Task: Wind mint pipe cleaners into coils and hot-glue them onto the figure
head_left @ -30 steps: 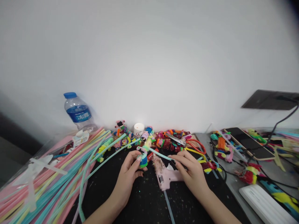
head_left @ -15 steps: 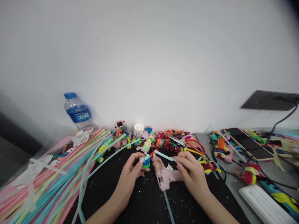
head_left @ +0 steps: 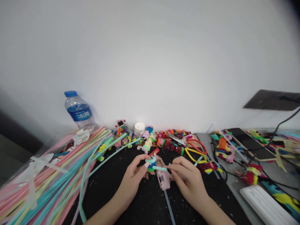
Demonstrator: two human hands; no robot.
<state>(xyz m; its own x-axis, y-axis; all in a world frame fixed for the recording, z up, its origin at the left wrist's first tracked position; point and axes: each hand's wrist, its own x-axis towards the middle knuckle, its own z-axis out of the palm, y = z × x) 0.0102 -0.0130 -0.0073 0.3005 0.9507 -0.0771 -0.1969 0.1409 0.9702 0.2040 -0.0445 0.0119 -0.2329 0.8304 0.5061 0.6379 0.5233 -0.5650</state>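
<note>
Between thumb and fingers, my left hand pinches a small coiled pipe-cleaner piece banded in mint, blue and green. My right hand is closed on a mint pipe cleaner. Its far end reaches across to the coiled piece and appears to touch it. Beneath the pipe cleaner a pink glue gun lies on the black mat, its nozzle end crusted with glue and its handle partly hidden by my right hand. A pale glue stick sticks out of its back end.
Left lies a bundle of pastel pipe cleaners, with a water bottle behind. Scissors, a white cup and several pipe-cleaner figures line the back. A phone and a white power-bank-like block lie right.
My right hand has moved left and slightly down, bringing the mint pipe cleaner from above the glue gun's nozzle to the coiled piece. My left hand has shifted slightly right.
</note>
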